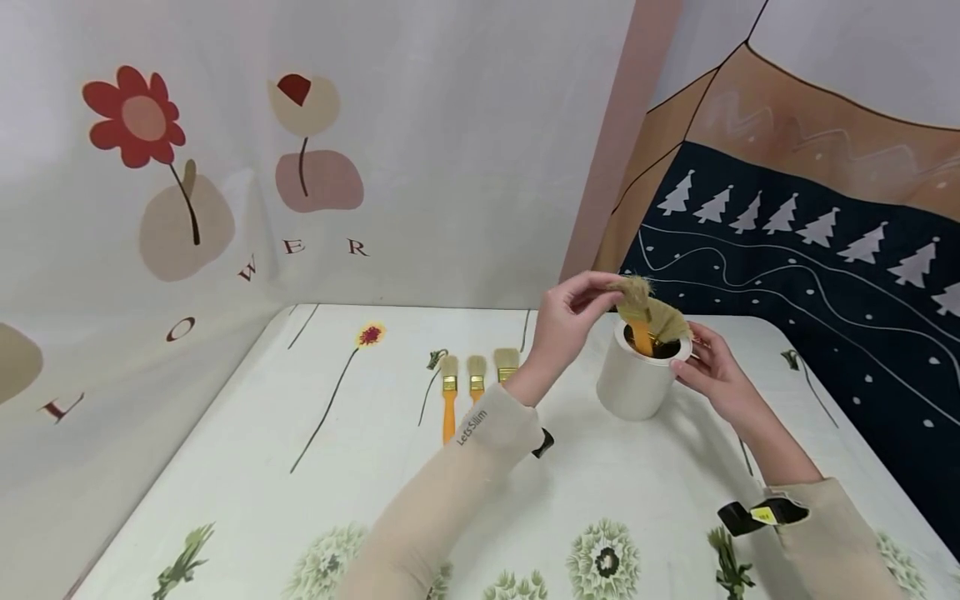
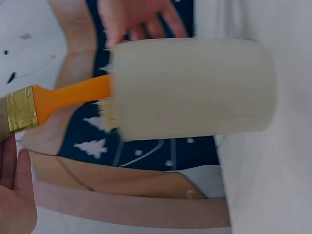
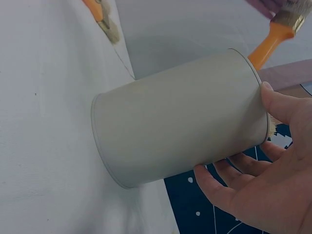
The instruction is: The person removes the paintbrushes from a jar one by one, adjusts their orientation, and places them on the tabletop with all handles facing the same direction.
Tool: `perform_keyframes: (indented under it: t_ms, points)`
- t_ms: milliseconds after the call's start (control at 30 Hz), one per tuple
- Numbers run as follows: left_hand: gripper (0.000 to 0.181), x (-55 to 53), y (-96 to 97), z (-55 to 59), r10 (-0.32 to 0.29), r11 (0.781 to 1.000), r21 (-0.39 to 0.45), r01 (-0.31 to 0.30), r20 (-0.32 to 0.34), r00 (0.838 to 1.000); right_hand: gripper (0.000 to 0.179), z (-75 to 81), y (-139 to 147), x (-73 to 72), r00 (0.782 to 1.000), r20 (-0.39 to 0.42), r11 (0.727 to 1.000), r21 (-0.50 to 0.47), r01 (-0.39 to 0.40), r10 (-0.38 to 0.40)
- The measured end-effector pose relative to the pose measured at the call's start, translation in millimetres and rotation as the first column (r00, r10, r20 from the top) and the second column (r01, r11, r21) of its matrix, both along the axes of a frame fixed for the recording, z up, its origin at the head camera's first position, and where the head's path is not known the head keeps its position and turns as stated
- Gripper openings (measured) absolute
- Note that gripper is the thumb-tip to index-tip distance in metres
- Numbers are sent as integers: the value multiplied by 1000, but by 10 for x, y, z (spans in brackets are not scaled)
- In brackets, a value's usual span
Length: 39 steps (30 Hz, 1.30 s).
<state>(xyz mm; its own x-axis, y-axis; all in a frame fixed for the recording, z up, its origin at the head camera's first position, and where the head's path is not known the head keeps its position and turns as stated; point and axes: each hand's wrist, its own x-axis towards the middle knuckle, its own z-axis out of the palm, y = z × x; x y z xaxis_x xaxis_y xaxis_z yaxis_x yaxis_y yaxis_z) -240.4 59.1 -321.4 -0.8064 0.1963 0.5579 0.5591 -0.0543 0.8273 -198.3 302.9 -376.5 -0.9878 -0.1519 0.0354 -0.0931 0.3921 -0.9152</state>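
The left hand [image 1: 567, 321] pinches a paintbrush [image 1: 641, 335] at its bristle end, thumb and fingers meeting on the hair above the metal band. The brush points bristles up and handle down, its long axis steep with a slight tilt. The handle's lower part disappears into the mouth of a white can [image 1: 632, 392]; how deep it reaches is hidden.

The can stands upright on the right half of the tabletop [image 1: 637, 475], so its mouth lies below the left hand and a little to its right. The right hand [image 1: 716, 375] grips the can from the right side, the thumb by the rim and the fingers spread around the wall. Of the two, the left hand is the one on the brush, while the right is at the can itself. A second brush [image 1: 667, 321] stands in the can with its bristles up, just beside the held one.

To the left, three more brushes [image 1: 449, 400] lie side by side on the tabletop, bristles toward the far edge; the left sleeve [image 1: 442, 492] partly covers them.

Writing on that sleeve seems to read "LetsSlim". On the wall cloth [image 1: 450, 167] the letters L, O, W, E, R can be read. The can shows no label. A yellow tag [image 1: 763, 515] at the right wrist is too small to read.
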Motion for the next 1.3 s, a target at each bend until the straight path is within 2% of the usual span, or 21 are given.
perform_keyframes:
  t_ms: [100, 300, 533, 733, 933, 1067, 1300]
  points:
    - [20, 31, -117, 123, 28, 998, 62, -26, -29, 999, 78, -3, -2, -2, 1000, -2, 1000, -2, 2, -2]
    - [20, 64, -449, 335, 86, 989, 130, -77, -67, 994, 79, -8, -2, -11, 1000, -1, 1000, -18, -6, 6]
    - [22, 46, -938, 423, 128, 979, 163, -119, -48, 991, 79, -17, -4, -18, 1000, 10, 1000, -10, 1, -1]
    - [22, 35, -1421, 388, 204, 973, 113, -204, 9, 979, 78, -10, 0, -19, 1000, 1, 1000, -14, -7, 7]
    - [18, 29, -1836, 301, 252, 966, 64, -252, 14, 968, 76, -8, 21, -9, 1000, -19, 1000, -23, -10, 9]
    - [19, 45, -2056, 198, 291, 957, 1, -292, 33, 956, 76, -5, 22, -7, 999, -33, 1000, -16, -6, 5]
    - [30, 99, -2308, -7, 372, 925, -125, -360, 94, 924, 76, -12, 2, -20, 1000, -19, 1000, -24, -7, 7]
